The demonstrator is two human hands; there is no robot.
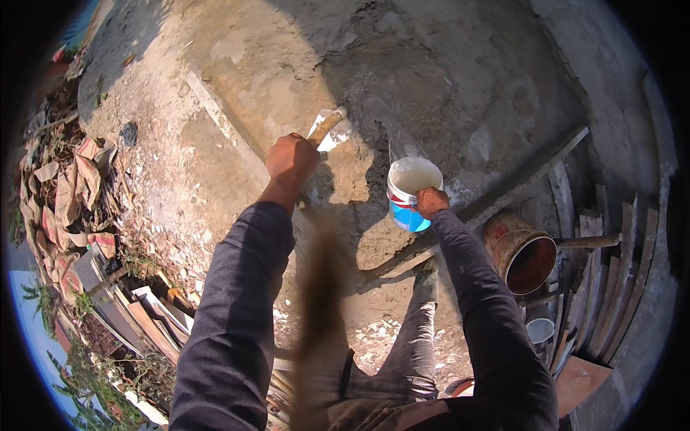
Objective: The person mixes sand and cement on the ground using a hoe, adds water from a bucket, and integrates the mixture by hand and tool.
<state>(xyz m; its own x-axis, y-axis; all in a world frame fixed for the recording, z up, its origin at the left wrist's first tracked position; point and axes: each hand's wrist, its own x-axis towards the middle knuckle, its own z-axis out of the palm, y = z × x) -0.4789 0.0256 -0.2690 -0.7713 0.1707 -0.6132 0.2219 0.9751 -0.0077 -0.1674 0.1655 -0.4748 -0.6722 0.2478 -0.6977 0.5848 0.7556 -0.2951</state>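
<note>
My right hand (433, 202) is closed on the near rim of a small white bucket (397, 195) with a blue and red band. The bucket tips away from me, and a clear sheet of water (404, 140) spills from its far side onto the wet grey-brown ground (410, 79). Held out in front, my left hand (292, 164) is wrapped round a wooden handle (329, 126). Its far end shows beyond my fist, next to a bright white patch. A dark blur close to the camera, below that fist, cannot be made out.
Long wooden boards (535, 169) lie along the ground at right, near a rusty drum (496, 241) on its side and stacked planks (622, 280). Crumpled paper sacks (86, 176) and scrap boards (140, 316) are heaped at left. Another strip of wood (219, 111) lies beyond my left hand.
</note>
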